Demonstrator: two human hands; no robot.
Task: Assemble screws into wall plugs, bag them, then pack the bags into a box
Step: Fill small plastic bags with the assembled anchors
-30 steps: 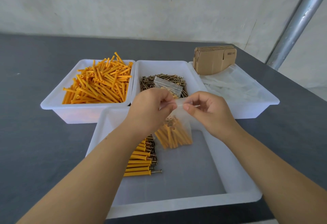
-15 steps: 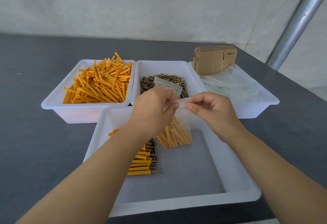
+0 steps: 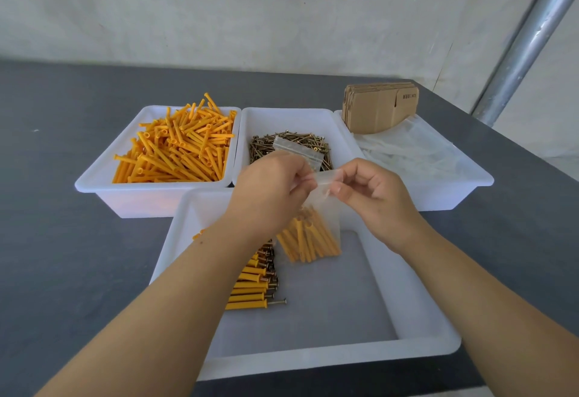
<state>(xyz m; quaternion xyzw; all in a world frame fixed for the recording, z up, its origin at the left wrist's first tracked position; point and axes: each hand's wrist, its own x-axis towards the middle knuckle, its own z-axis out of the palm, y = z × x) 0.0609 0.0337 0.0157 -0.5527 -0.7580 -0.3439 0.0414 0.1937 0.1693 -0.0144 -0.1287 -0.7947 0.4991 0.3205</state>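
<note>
Clear bag (image 3: 324, 208) hangs over the near tray (image 3: 416, 312). Your left hand (image 3: 269, 189) and right hand (image 3: 372, 193) pinch its top strip, apparently to seal it.

A dark grey table (image 3: 78, 240) fills the lower and middle frame. Behind it, across the top, hangs a pale creased sheet wall (image 3: 250, 11). A silver metal pole (image 3: 529, 39) slants down the upper right corner.

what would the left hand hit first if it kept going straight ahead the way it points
Probably the spare bag lying on the screws in the middle bin, just beyond the left hand; depth is hard to judge.
</note>
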